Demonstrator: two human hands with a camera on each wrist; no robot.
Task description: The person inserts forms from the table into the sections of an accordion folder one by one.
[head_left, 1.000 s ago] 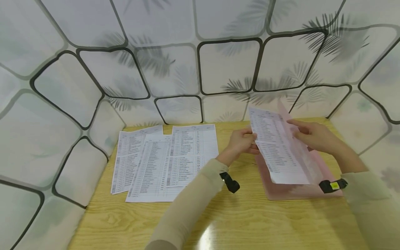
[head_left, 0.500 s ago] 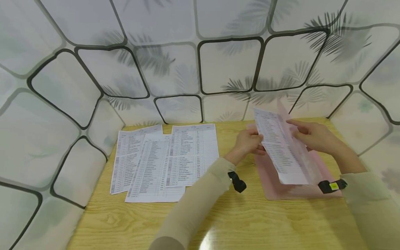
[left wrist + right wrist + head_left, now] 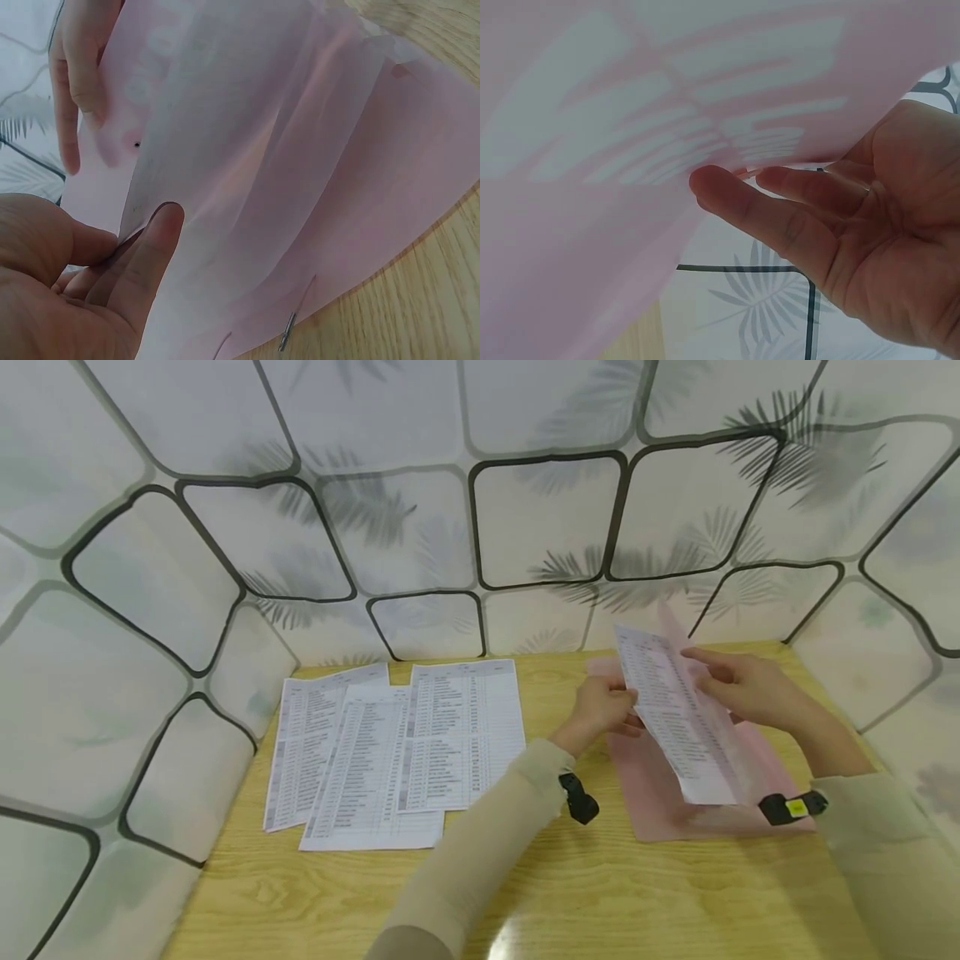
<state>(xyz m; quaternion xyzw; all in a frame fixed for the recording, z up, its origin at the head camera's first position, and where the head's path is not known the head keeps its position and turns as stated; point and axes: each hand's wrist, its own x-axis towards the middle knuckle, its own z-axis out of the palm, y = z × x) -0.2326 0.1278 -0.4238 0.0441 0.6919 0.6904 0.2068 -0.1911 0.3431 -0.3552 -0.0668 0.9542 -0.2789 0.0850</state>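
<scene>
My left hand [image 3: 603, 706] pinches the left edge of a printed sheet [image 3: 663, 718], which stands tilted over an open pink folder [image 3: 647, 814]. In the left wrist view, thumb and fingers meet at the edge of that sheet [image 3: 217, 97]. My right hand [image 3: 750, 689] holds up the folder's thin pink cover, directly behind and beside the sheet. The right wrist view shows the cover [image 3: 577, 247] with pale leaf-like marks, and thumb and finger of the right hand [image 3: 862, 232] at its edge. A cord with a metal tip [image 3: 286, 331] lies by the folder's edge.
Several printed sheets [image 3: 360, 768] lie overlapping on the left of the wooden table [image 3: 600, 893]. Patterned cloth walls [image 3: 551, 518] close in the back and both sides. Each wrist wears a black strap [image 3: 579, 797].
My left hand has moved a little to the right, bringing the printed sheet nearer the raised pink cover and turning it more edge-on. My right hand has barely moved.
</scene>
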